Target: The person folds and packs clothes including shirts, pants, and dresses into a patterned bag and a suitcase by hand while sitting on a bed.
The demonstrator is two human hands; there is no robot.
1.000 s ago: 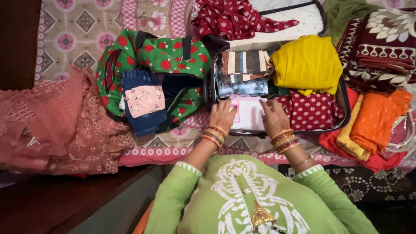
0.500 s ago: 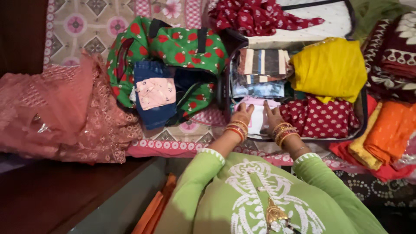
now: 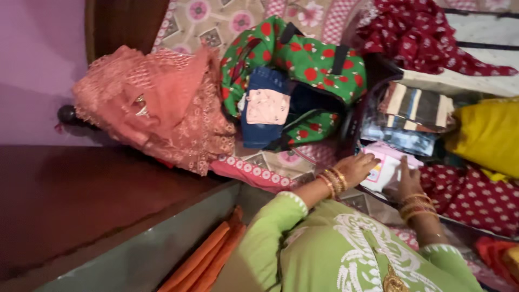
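Both hands are pressing flat, fingers open, on a pink folded cloth (image 3: 385, 165) in the suitcase (image 3: 352, 127): left hand (image 3: 356, 168) on its near edge, right hand (image 3: 406, 181) beside it. Uneven pressure could be skewing the fold; the striped stack (image 3: 416, 108) just beyond the fingertips could be toppling.

The person wears a light green garment with long sleeves that reach down to the wrists, each cuff edged with a narrow band of white stitching. White embroidery in curling, leafy shapes runs across the chest, and a small gold pendant hangs below it near the bottom edge of the view. Just behind the left hand (image 3: 356, 168) sits a stack of several gold and reddish bangles around the wrist. Just behind the right hand (image 3: 403, 183) a similar stack of gold bangles circles that wrist, above the white-trimmed cuff.
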